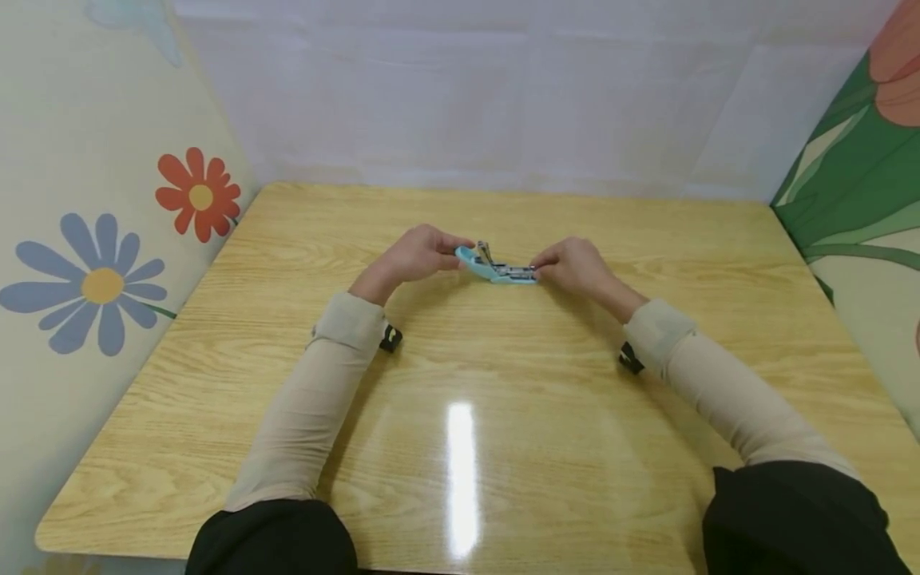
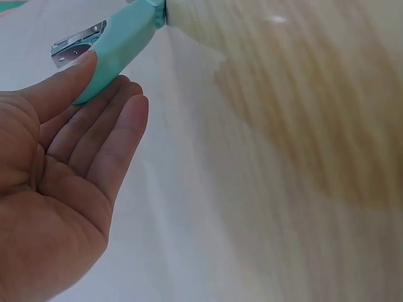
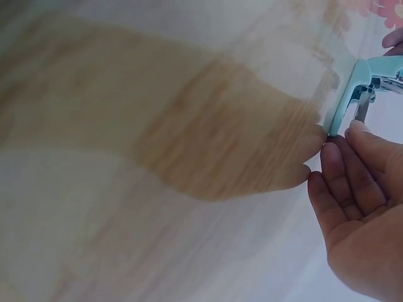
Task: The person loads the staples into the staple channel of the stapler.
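A light-blue stapler (image 1: 513, 279) is spread wide open near the middle of the table, its metal parts exposed and one metal piece standing up near the hinge. My left hand (image 1: 415, 254) pinches the end of the top cover, with the thumb on one side in the left wrist view, where the stapler's cover (image 2: 128, 44) shows smooth and rounded. At the other end, my right hand (image 1: 577, 265) pinches the tip of the base. In the right wrist view, the thumb (image 3: 362, 131) lies by the metal strip and the fingertips meet the blue base (image 3: 343, 104).
The wood-grain table (image 1: 359, 447) stretches around both arms. A white cloth (image 1: 467, 104) hangs behind its far edge. Walls with painted flowers (image 1: 101, 285) flank the left and right sides. Small black devices (image 1: 631, 358) sit under both wrists.
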Available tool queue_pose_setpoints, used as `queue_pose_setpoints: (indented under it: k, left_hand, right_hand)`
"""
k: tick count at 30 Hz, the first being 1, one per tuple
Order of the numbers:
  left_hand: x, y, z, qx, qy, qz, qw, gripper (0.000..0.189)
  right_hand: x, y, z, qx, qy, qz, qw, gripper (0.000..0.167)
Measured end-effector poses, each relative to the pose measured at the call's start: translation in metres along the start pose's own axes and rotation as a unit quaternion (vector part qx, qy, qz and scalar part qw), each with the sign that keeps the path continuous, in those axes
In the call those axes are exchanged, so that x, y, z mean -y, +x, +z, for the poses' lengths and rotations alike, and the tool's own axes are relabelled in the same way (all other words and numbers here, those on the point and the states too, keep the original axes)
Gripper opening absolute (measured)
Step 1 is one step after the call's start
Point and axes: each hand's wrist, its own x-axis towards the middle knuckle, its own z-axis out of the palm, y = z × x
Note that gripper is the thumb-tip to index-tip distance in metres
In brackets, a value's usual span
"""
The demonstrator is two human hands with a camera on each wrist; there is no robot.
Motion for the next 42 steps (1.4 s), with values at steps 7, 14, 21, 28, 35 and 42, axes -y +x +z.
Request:
queue_pose_setpoints:
  k: [7,14,21,28,35,42]
  left_hand:
    - [-0.015,0.004,0.000,-0.005,0.049,0.029,0.9984,0.043]
    - [-0.027,0.008,0.008,-0.026,0.029,0.008,0.9992,0.047]
    - [-0.036,0.017,0.014,-0.035,0.059,0.033,0.9971,0.044]
    - [-0.048,0.025,0.022,-0.021,0.078,0.043,0.9958,0.043]
    - [-0.057,0.027,0.027,-0.014,0.098,0.025,0.9947,0.042]
    - [-0.063,0.028,0.032,-0.004,0.119,0.027,0.9925,0.042]
  right_hand:
    - [0.002,0.000,-0.003,0.006,-0.005,0.012,0.9999,0.022]
    - [0.001,0.001,-0.001,0.016,0.000,0.013,0.9998,0.022]
    - [-0.002,0.002,0.000,0.009,0.022,0.015,0.9996,0.020]
    - [-0.003,0.005,-0.001,0.015,0.023,0.013,0.9995,0.022]
    - [-0.004,0.006,0.000,0.015,0.006,0.006,0.9998,0.025]
    - [-0.003,0.007,0.001,0.027,0.016,0.013,0.9994,0.025]
